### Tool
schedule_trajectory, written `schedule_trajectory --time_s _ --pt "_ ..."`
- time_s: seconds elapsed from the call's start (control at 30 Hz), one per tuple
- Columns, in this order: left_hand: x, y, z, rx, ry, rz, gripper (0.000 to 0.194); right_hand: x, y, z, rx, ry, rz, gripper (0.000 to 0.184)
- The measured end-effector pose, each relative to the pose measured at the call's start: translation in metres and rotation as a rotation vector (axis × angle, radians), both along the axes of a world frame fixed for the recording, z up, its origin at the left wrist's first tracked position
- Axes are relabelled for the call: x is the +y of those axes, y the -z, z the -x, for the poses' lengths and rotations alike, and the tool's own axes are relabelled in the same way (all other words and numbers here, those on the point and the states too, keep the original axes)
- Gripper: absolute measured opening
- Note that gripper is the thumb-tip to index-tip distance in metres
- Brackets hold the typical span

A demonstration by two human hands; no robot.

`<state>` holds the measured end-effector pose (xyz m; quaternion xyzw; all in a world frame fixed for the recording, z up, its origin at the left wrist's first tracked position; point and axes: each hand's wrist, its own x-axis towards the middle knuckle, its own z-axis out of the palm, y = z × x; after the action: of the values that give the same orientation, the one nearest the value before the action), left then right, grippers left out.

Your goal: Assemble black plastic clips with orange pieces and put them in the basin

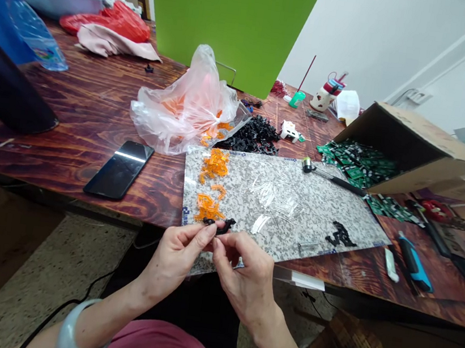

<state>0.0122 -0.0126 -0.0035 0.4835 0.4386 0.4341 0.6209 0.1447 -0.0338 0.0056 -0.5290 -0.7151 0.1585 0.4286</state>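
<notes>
My left hand (174,257) and right hand (244,281) pinch a small black plastic part (219,225) between the fingertips (210,229), just above the near edge of the speckled sheet (317,208). Squeezing too hard could snap it or flick it onto the floor (90,246). My fingers hide its middle, so its shape is hard to make out.

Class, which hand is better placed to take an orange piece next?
Left, probably: the left hand is nearer the orange plastic pieces on the speckled board than the right hand; both pinch a black plastic part.
</notes>
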Motion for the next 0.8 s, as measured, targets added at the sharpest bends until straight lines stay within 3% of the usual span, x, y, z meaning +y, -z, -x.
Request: schedule_trajectory --time_s 0.33,0.6,0.8 --pt "0.004 0.0 0.001 0.183 -0.033 -0.154 0.025 -0.003 -0.007 -0.005 0.072 0.035 0.183 0.006" --pt "0.002 0.0 0.009 0.481 0.101 -0.389 0.032 0.007 -0.006 -0.019 0.054 -0.035 0.292 0.01" --pt "0.005 -0.005 0.013 0.589 0.292 -0.427 0.035 0.009 -0.011 -0.028 -0.161 -0.158 0.331 0.012"
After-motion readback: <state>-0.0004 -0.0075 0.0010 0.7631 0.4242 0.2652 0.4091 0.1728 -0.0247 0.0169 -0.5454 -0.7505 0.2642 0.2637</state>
